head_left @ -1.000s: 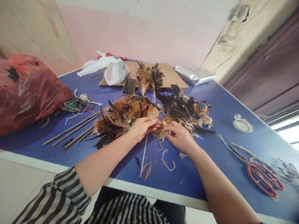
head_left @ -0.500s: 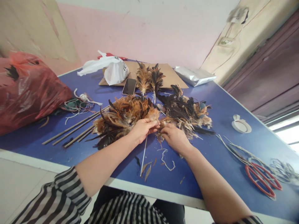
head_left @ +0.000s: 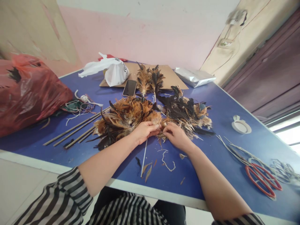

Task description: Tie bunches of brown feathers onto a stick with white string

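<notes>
My left hand (head_left: pixel 144 131) pinches a small bunch of tan feathers (head_left: pixel 154 118) between thumb and fingers. Close beside it, my right hand (head_left: pixel 175 135) has its fingers curled together; whatever they grip is too small to make out. A thin white stick (head_left: pixel 144 157) slants from under my left hand toward the table's front edge. Behind my left hand spreads a heap of orange-brown feathers (head_left: pixel 126 115). To the right lies a darker pile of black and tan feathers (head_left: pixel 180 106). A loose piece of string (head_left: pixel 166 161) and a few stray feathers (head_left: pixel 148 173) rest in front of my hands.
Red-handled scissors (head_left: pixel 262 179) and a roll of tape (head_left: pixel 242 125) lie at right. Wooden sticks (head_left: pixel 72 129) and a red plastic bag (head_left: pixel 30 93) are at left. Farther back are a phone (head_left: pixel 129 87), a white bag (head_left: pixel 116 73), cardboard (head_left: pixel 174 79) and two feather bundles (head_left: pixel 144 79).
My right hand has shifted slightly, its fingers still curled near my left. A small pale scrap by my right wrist now shows more fully. The left hand keeps its pinch.
</notes>
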`<state>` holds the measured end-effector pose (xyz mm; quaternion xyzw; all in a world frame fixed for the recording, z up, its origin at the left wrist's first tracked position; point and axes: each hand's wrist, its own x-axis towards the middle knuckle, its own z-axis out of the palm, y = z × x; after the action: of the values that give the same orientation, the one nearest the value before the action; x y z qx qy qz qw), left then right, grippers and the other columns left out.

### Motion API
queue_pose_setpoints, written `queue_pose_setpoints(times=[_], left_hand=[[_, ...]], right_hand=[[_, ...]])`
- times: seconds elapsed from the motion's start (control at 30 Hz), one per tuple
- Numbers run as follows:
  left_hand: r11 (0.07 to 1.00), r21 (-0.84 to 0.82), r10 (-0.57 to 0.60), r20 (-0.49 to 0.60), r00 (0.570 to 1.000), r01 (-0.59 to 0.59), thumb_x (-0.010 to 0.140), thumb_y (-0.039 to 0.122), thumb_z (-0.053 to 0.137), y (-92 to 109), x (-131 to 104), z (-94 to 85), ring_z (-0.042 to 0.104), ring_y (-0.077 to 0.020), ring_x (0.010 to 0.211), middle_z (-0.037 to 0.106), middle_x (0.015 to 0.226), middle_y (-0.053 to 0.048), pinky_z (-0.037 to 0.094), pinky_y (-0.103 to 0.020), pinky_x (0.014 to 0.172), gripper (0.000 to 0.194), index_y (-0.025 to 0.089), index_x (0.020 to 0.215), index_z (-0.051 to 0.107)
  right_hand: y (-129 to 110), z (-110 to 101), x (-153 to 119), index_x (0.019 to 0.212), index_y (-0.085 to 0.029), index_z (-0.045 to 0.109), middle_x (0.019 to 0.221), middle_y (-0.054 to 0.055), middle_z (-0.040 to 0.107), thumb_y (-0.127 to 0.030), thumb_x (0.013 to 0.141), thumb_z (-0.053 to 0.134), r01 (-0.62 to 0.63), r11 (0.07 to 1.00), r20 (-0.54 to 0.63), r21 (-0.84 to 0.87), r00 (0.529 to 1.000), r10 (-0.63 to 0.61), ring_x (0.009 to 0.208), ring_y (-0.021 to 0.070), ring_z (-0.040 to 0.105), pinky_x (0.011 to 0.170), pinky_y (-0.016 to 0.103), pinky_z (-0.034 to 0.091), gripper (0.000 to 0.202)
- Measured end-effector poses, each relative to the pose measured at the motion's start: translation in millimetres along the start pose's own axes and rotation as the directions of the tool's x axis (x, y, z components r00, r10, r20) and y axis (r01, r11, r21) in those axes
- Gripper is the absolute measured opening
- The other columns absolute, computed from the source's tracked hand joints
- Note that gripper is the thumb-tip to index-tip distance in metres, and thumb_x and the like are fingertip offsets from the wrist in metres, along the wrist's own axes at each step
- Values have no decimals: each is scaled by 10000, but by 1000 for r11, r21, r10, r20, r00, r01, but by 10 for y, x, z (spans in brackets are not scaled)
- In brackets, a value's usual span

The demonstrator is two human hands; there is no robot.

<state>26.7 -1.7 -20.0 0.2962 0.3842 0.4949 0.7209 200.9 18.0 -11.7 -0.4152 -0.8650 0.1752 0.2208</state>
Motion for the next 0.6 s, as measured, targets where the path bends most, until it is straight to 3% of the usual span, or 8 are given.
queue_pose_setpoints(times=[0.1, 0.2, 0.27, 0.37, 0.47, 0.6], left_hand=[[1000, 22, -3, 33, 999, 2, 645, 148, 693, -1, 2, -11, 623, -125, 729, 669, 823, -103, 478, -262, 756, 188, 84, 818, 659], [999, 33, -8, 57, 998, 7, 655, 158, 682, 8, 6, -19, 618, -123, 745, 664, 858, -107, 472, -265, 773, 201, 85, 841, 659], [999, 34, 15, 45, 999, -17, 666, 162, 667, 20, 12, -22, 616, -126, 762, 661, 879, -110, 471, -260, 769, 183, 85, 832, 660], [982, 123, 145, -18, 989, -142, 679, 190, 648, 47, 7, -11, 608, -117, 736, 660, 854, -97, 473, -226, 698, 150, 87, 788, 659], [911, 316, 285, -14, 958, -266, 696, 239, 620, 65, -26, 28, 587, -104, 656, 659, 763, -66, 456, -200, 593, 163, 98, 768, 660], [833, 448, 332, 66, 941, -325, 711, 283, 582, 51, -76, 71, 589, -128, 658, 648, 707, -33, 473, -231, 598, 198, 115, 782, 659]], right_hand=[[47, -31, 8, 732, -163, 576, 714, 9, 548, -236, 745, 526, -92, 958, -30, 273, 994, 104, 673, 127, 511, 648, 265, 404, 90], [72, -58, 4, 827, -155, 559, 560, -40, 505, -334, 758, 530, -253, 787, 57, 563, 962, 269, 485, 88, 435, 481, 219, 348, 195], [79, -71, 2, 827, -147, 549, 545, -40, 515, -356, 758, 534, -275, 676, 95, 683, 952, 292, 458, 74, 423, 449, 202, 324, 221], [80, -78, 7, 773, -141, 539, 668, 8, 594, -338, 737, 560, -254, 598, 90, 760, 953, 290, 511, 71, 476, 468, 196, 349, 201], [65, -57, 15, 779, -147, 540, 710, 20, 614, -313, 714, 578, -268, 621, 81, 737, 946, 313, 523, 75, 494, 467, 195, 356, 182], [5, 8, 16, 791, -157, 567, 649, -7, 581, -282, 716, 556, -228, 787, 25, 573, 965, 262, 537, 98, 509, 518, 222, 388, 146]])
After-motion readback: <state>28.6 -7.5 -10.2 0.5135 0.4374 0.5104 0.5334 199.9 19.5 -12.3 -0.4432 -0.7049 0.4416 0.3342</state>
